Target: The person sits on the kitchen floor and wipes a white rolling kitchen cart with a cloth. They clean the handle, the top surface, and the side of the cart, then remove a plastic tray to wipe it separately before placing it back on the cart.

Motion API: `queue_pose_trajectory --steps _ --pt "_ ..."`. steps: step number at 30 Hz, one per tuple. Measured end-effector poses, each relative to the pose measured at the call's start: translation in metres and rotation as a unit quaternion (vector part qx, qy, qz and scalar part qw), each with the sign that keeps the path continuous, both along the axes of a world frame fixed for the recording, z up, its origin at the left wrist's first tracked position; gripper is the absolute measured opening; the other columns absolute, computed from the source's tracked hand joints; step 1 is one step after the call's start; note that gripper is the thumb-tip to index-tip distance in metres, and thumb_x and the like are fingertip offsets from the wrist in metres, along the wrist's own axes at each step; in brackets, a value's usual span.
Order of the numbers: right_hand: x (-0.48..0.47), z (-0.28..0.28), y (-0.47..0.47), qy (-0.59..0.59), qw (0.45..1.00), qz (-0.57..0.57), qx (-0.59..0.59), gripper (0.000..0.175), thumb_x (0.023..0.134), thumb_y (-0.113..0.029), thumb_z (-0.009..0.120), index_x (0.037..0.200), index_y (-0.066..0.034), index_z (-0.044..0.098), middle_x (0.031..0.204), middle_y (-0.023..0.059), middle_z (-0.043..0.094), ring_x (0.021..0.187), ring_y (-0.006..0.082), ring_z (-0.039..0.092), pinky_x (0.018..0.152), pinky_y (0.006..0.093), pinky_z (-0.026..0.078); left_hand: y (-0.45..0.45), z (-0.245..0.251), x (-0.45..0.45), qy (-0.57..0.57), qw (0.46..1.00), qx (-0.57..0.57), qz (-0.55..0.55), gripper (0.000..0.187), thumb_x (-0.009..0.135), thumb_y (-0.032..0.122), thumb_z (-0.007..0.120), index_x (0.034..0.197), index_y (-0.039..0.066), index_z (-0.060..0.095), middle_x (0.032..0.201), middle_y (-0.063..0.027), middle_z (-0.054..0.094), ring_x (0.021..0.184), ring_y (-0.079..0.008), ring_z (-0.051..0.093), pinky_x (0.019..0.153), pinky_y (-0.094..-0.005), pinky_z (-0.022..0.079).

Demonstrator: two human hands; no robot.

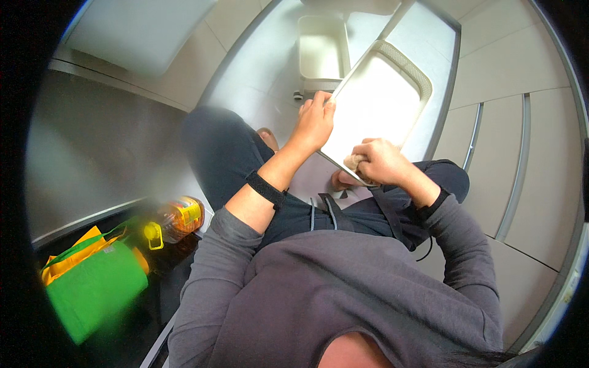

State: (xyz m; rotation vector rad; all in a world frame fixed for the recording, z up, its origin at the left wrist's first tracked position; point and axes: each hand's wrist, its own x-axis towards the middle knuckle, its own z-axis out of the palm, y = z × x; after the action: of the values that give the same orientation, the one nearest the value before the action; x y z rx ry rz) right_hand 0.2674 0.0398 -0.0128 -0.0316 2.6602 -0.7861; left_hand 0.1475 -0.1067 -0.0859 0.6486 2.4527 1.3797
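Note:
A white plastic basket or tray (375, 99) with a perforated rim lies tilted in front of me. My left hand (316, 120) grips its left edge, fingers over the rim. In my right hand (379, 161) is a bunched beige cloth (354, 162), pressed at the near corner of the tray. Behind the tray, a smaller white bin with a caster (323, 50) stands on the floor; it seems to belong to a rolling rack, though how they join cannot be made out.
Cabinet fronts with long metal handles (514, 168) line the right side. At the lower left, a green bag (96, 285) and a bottle of yellow-orange liquid with a yellow cap (183, 218) rest on a black surface. A pale panel (133, 32) juts in at the upper left.

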Motion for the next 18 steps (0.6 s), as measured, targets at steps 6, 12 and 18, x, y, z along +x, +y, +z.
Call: queue_pose_trajectory --steps 6,12,18 --pt "-0.016 -0.013 0.015 -0.286 0.837 -0.177 -0.432 0.022 0.086 -0.01 0.054 0.097 0.0005 0.07 0.079 0.0094 0.07 0.069 0.0213 0.067 0.068 0.032 0.054 -0.003 0.002 -0.006 -0.036 0.999 0.006 -0.001 0.033 0.101 0.03 0.045 0.118 0.004 0.054 0.106 -0.0253 0.062 0.103 -0.0422 0.058 0.09 -0.0474 0.044" --pt "0.003 -0.033 0.063 0.151 0.774 -0.129 -0.601 0.029 0.091 -0.007 0.045 0.113 0.0023 0.061 0.093 0.0056 0.065 0.07 0.0123 0.064 0.058 0.0256 0.055 0.0 0.0 -0.005 -0.054 0.998 0.019 -0.015 0.031 0.1 0.029 0.046 0.12 0.005 0.053 0.107 -0.0275 0.06 0.107 -0.0457 0.054 0.095 -0.0517 0.041" --pt "0.023 0.023 0.114 0.414 0.678 -0.442 -0.416 0.027 0.093 -0.009 0.042 0.111 -0.0039 0.061 0.094 0.0054 0.065 0.075 0.0127 0.064 0.067 0.0255 0.057 -0.001 0.002 -0.003 -0.045 0.999 0.01 -0.027 0.033 0.101 0.03 0.044 0.12 0.004 0.052 0.109 -0.0278 0.06 0.107 -0.0456 0.054 0.096 -0.0517 0.041"
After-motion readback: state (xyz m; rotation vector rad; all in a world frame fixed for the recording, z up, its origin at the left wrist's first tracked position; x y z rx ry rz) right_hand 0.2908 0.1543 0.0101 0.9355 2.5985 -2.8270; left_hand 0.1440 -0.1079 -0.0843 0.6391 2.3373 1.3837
